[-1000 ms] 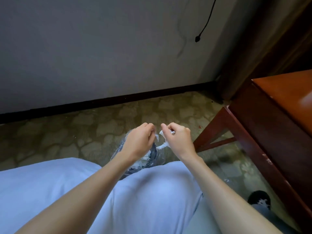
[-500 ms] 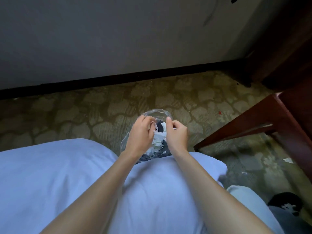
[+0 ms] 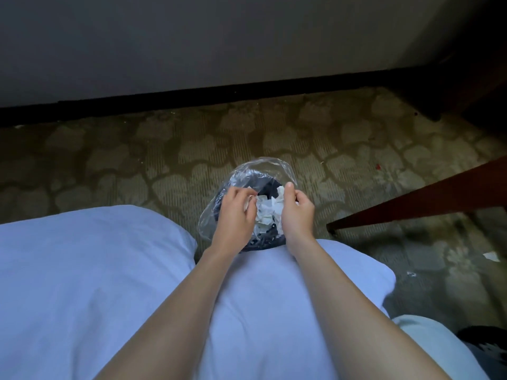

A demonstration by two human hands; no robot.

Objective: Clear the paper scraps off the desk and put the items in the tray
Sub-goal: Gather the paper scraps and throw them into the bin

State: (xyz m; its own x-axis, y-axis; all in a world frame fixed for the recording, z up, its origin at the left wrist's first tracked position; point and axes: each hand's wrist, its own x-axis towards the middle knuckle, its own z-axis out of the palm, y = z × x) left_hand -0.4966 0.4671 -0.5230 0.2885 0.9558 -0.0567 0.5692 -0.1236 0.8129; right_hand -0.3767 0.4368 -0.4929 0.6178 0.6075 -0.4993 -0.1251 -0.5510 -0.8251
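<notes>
Both hands hovered over a small round bin [image 3: 274,185] with dark walls, which stood on the carpet [image 3: 137,165] just beyond the person's knees. A clear, crinkled plastic liner [image 3: 260,164] was folded over the bin's rim and bulged past it, glossy where it caught the light. Inside lay the paper scraps [image 3: 267,218], a loose heap of white, ragged, creased pieces filling the middle of the bin.

The left hand [image 3: 236,215] hung over the bin's left rim with its fingers curled, the grip pinching a thin white paper sliver [image 3: 249,206] at the fingertips. The right hand [image 3: 297,215] was over the right rim, thumb raised and fingers loosely curled; I could not tell whether its grip held anything.

The carpet was short-piled, olive and tan, with a ribbed weave and blotchy leaf shapes. A stray scrap [image 3: 491,256] lay on it far to the right, well apart from the bin. A smooth red-brown wooden rail [image 3: 411,201] slanted in from the right. Soft pale blue fabric [image 3: 82,270] covered the lap below the forearms. A plain grey wall [image 3: 192,50] met the floor at a dark skirting [image 3: 192,98].
</notes>
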